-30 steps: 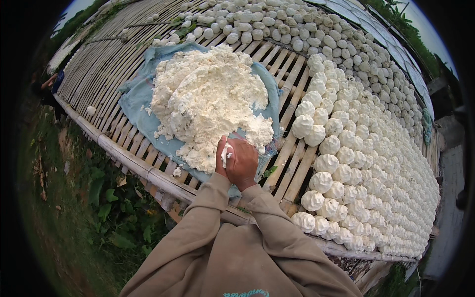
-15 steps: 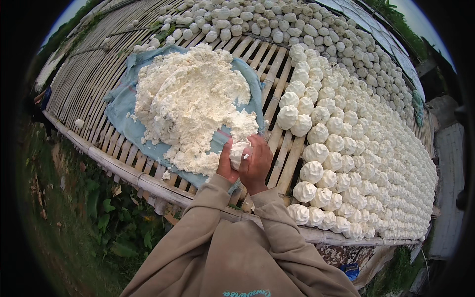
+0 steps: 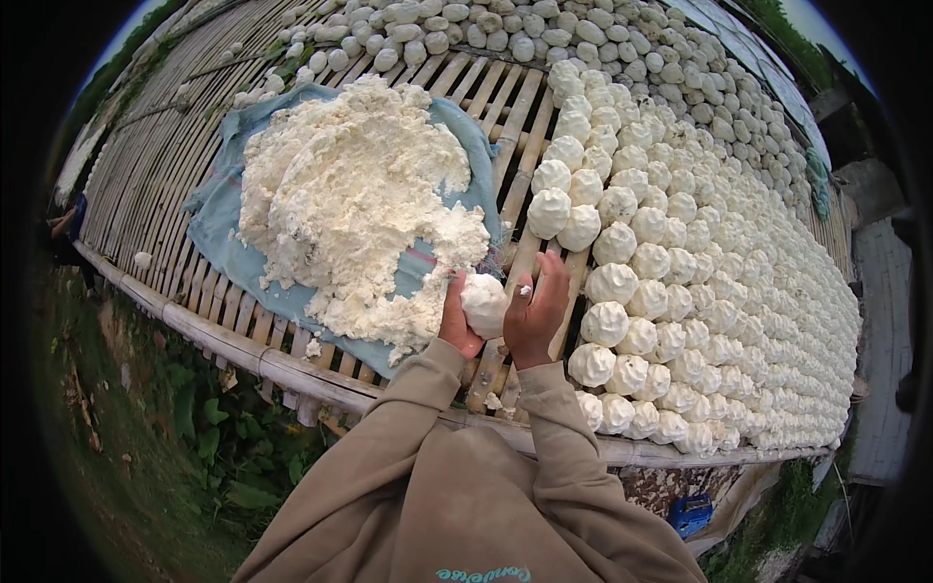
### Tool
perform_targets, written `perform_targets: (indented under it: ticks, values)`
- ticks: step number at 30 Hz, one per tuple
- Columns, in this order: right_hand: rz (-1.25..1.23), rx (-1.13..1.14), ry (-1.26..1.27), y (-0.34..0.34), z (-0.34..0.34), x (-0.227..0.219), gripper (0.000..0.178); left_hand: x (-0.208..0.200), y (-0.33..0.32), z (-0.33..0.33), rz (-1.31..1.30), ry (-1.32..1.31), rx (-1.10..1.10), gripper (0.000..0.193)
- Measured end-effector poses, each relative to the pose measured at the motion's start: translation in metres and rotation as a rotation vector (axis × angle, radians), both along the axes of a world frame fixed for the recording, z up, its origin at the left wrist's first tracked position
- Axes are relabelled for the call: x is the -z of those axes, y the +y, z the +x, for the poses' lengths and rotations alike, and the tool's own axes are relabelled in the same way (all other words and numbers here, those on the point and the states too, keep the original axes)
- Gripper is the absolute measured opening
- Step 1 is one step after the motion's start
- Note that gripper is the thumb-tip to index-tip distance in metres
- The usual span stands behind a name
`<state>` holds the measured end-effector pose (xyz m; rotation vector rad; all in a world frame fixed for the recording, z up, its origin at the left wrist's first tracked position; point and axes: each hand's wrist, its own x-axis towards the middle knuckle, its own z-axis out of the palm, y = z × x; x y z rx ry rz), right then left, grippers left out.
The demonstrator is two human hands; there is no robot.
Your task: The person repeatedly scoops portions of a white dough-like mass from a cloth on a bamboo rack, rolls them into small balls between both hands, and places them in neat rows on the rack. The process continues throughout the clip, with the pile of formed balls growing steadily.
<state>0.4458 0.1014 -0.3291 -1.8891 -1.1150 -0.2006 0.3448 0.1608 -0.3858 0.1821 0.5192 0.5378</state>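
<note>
A round white ball of the moist crumbly mass (image 3: 484, 306) rests in my left hand (image 3: 457, 321), whose fingers curl round its left side and underneath. My right hand (image 3: 538, 316) is just to the right of the ball, fingers spread and upright, with a white crumb stuck on the thumb. Whether the right palm's edge still touches the ball I cannot tell. Just beyond my hands a large heap of the white crumbly mass (image 3: 340, 185) lies on a blue cloth (image 3: 216, 219).
The platform of bamboo slats (image 3: 155, 185) ends at a bamboo pole (image 3: 233, 347) in front of me. Rows of shaped white balls (image 3: 680, 321) cover the right side. Greyer, drier balls (image 3: 622, 49) lie behind. Plants (image 3: 209, 418) grow below left; a blue object (image 3: 690, 515) is below right.
My hands have parted: the right one has moved off to the right and opened, uncovering the ball held in the left. The whole view has shifted slightly.
</note>
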Motion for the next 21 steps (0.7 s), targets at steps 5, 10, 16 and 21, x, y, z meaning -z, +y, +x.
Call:
perform_targets:
  ticks: [5,10,16,21]
  values:
    - [-0.308,-0.095,0.271,-0.027,0.023,0.008,0.069,-0.002,-0.008,0.045,0.265,0.130,0.107,0.084]
    - [-0.145,0.058,0.622,-0.044,0.088,0.009,0.079,-0.017,0.002,0.074,0.437,0.096,0.177,0.089]
    - [-0.271,0.281,0.133,-0.010,0.148,0.031,0.079,-0.028,0.039,0.018,0.732,0.455,0.001,0.059]
    - [-0.806,0.398,0.007,0.029,0.139,0.042,0.085,-0.053,0.097,-0.108,1.316,1.078,-0.523,0.034]
